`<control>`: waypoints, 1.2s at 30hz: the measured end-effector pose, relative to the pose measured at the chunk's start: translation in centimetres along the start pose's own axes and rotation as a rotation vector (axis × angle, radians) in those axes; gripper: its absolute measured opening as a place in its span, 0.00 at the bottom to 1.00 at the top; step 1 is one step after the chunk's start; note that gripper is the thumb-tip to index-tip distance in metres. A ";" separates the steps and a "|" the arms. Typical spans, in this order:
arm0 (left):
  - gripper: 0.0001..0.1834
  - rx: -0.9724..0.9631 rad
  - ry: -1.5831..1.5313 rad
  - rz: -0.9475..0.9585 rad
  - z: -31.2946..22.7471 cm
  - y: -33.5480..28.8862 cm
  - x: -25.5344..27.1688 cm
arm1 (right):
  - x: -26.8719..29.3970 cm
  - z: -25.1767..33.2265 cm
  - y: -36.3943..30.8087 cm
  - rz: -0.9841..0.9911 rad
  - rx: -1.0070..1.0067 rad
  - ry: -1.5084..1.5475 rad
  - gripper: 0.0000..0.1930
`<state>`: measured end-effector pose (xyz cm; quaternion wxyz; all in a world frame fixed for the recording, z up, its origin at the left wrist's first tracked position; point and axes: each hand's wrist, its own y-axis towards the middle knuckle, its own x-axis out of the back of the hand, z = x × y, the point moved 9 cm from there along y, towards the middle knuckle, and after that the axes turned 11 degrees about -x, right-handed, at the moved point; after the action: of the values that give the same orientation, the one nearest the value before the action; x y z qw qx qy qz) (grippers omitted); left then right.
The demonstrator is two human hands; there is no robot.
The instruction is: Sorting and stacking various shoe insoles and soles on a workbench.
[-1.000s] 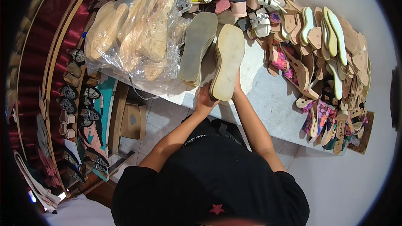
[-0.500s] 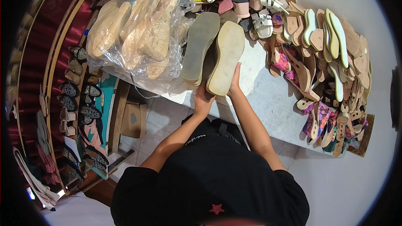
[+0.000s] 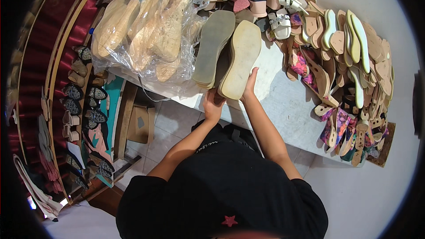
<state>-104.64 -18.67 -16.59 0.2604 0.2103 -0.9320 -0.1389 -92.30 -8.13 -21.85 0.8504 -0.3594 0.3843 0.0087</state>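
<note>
A stack of cream shoe soles (image 3: 242, 55) stands tilted at the front edge of the table, between my two hands. My right hand (image 3: 250, 85) is pressed along its right side near the lower end, thumb up. My left hand (image 3: 213, 103) is closed around the lower left end of that stack, with the fingertips partly hidden behind it. Just left of it leans a second stack of soles, grey on top (image 3: 215, 40), close above my left hand. A dark gap runs between the two stacks.
A clear plastic bag of tan wedge soles (image 3: 161, 31) lies left on the white table (image 3: 276, 93). White sandals (image 3: 280, 24) pile up behind. Insoles (image 3: 354, 40) and floral-patterned wedges (image 3: 336, 128) crowd the right. Shoe racks (image 3: 95, 106) and a cardboard box (image 3: 141, 124) stand left.
Both hands keep their hold on the cream stack, which has shifted only slightly to the right. The whole view has moved a little.
</note>
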 end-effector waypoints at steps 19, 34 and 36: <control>0.16 0.187 -0.111 -0.128 2.7 -1.0 0.6 | -2.5 -0.4 -1.1 -0.016 0.017 0.029 0.42; 0.05 -0.508 -0.496 0.770 -11.6 -0.3 -3.7 | 1.4 3.1 -1.3 -0.253 -0.043 -0.340 0.44; 0.04 -0.537 -0.582 0.840 -15.0 0.9 -3.5 | 1.4 4.9 -2.3 -0.263 0.030 -0.351 0.45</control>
<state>-94.05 -18.47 -5.35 0.0704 -0.2983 -0.9008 -0.3075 -87.46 -7.14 -19.18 0.9034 -0.3864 0.1804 -0.0456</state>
